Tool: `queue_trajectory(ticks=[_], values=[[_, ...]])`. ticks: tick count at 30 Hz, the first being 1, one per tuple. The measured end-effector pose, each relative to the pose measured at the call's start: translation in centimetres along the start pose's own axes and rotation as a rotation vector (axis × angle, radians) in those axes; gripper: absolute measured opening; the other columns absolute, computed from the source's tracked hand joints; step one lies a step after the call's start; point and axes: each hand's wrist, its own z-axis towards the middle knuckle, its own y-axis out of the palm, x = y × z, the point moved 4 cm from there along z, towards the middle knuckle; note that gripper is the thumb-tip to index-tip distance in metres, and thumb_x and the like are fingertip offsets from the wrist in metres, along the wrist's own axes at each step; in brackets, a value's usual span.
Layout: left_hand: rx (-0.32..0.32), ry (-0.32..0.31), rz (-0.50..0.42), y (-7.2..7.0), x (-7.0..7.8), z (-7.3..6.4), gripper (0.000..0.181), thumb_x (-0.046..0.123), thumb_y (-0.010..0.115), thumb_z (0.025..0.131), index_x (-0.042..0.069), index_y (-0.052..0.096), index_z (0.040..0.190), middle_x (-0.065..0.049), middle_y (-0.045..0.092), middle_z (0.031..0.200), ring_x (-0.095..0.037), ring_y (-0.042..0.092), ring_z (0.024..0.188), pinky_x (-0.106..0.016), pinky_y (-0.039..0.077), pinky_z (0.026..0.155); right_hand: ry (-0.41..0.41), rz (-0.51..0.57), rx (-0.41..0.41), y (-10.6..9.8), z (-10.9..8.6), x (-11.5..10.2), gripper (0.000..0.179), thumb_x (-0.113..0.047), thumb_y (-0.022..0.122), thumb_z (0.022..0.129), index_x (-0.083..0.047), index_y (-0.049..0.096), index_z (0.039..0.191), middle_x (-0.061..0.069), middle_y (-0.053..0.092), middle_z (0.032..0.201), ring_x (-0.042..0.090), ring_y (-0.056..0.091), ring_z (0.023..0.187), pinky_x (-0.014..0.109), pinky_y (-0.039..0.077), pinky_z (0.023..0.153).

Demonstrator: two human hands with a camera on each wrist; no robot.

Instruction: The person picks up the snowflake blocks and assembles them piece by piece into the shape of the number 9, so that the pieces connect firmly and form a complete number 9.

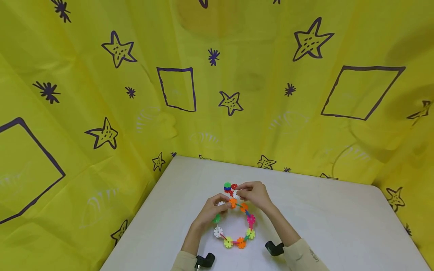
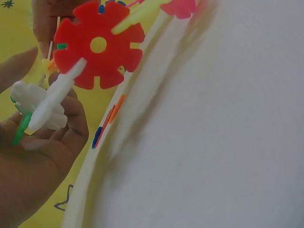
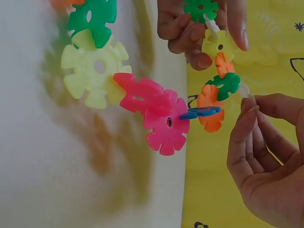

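Observation:
A ring of linked, notched plastic snowflake discs (image 1: pixel 241 242) in several colours loops toward me from both hands. At the ring's upper left, my left hand (image 1: pixel 210 210) holds it with bent fingers. A white disc (image 2: pixel 47 105) and a red disc (image 2: pixel 99 45) of the ring show before that hand in the left wrist view. Thumb and forefinger of my right hand (image 1: pixel 255 192) pinch a white snowflake disc (image 3: pixel 244 90) by its edge. This disc meets a green disc (image 3: pixel 225 86) beside orange ones. My right fingers partly hide the white disc.
Loose green, blue and red discs (image 1: pixel 227 185) lie on the white table (image 1: pixel 305 222) just beyond the hands. A yellow patterned curtain (image 1: pixel 257 128) hangs around the table's back and sides. Black camera mounts (image 1: pixel 274 248) sit at both wrists.

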Motion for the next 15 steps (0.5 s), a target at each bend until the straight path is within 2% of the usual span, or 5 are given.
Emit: queue_trajectory(ticks=[7,11,15], values=[[0.009,0.03,0.011,0.2,0.2,0.0,0.025,0.024,0.074,0.099,0.003,0.072,0.113,-0.002,0.069,0.109,-0.023,0.064,0.092,-0.031,0.055,0.084,-0.074,-0.151,0.015,0.3,-0.3,-1.3,0.011,-0.009,0.077,0.09,-0.003,0.081,0.098,0.003,0.075,0.076,0.025,0.071,0.066,0.029,0.057,0.059],[0.016,0.038,-0.006,0.2,0.0,0.1,0.024,0.023,0.075,0.099,0.003,0.073,0.112,-0.002,0.071,0.106,-0.029,0.071,0.094,-0.033,0.058,0.087,-0.128,-0.218,0.03,0.4,-0.5,-2.2,0.01,-0.008,0.076,0.089,-0.003,0.082,0.096,-0.001,0.074,0.075,0.02,0.069,0.061,0.027,0.054,0.054],[0.012,0.039,-0.033,0.2,-0.1,0.2,0.026,0.023,0.076,0.098,0.002,0.074,0.113,-0.004,0.072,0.106,-0.038,0.074,0.097,-0.038,0.06,0.09,-0.138,-0.25,0.015,0.5,-0.6,-2.8,0.009,-0.009,0.077,0.089,-0.005,0.082,0.094,-0.004,0.072,0.072,0.014,0.065,0.058,0.026,0.053,0.053]])
